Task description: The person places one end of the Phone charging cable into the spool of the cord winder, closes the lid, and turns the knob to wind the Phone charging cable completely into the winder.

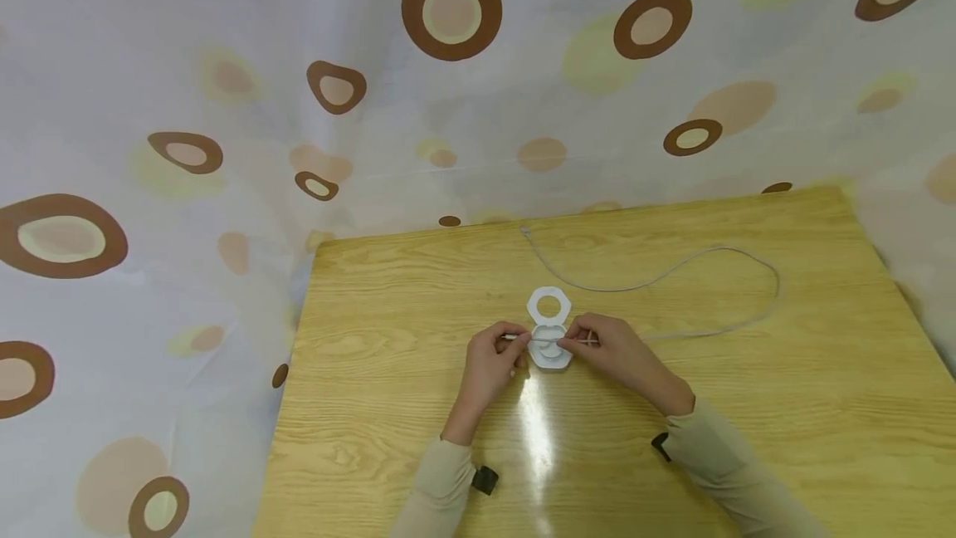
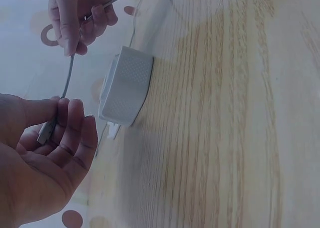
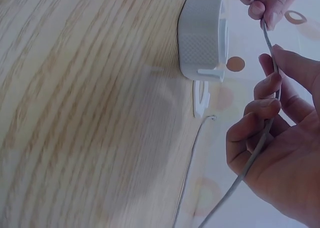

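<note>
A thin pale cable (image 3: 220, 202) is stretched between the two hands. In the left wrist view, my left hand (image 1: 489, 365) pinches it between thumb and index finger just behind its plug (image 2: 46, 133). My right hand (image 1: 618, 353) grips the cable a short way along, thumb against index finger, and the rest runs across the curled fingers. Below the taut stretch stands a white hexagonal case (image 1: 550, 364) with textured sides. Its lid (image 1: 534, 306), a hexagon with a round hole, lies folded open behind it.
The loose cable loops over the wooden table (image 1: 388, 438) to the right and back, its far connector (image 1: 525, 232) near the table's back edge. A wall covering (image 1: 373, 156) with brown and yellow spots rises behind and to the left.
</note>
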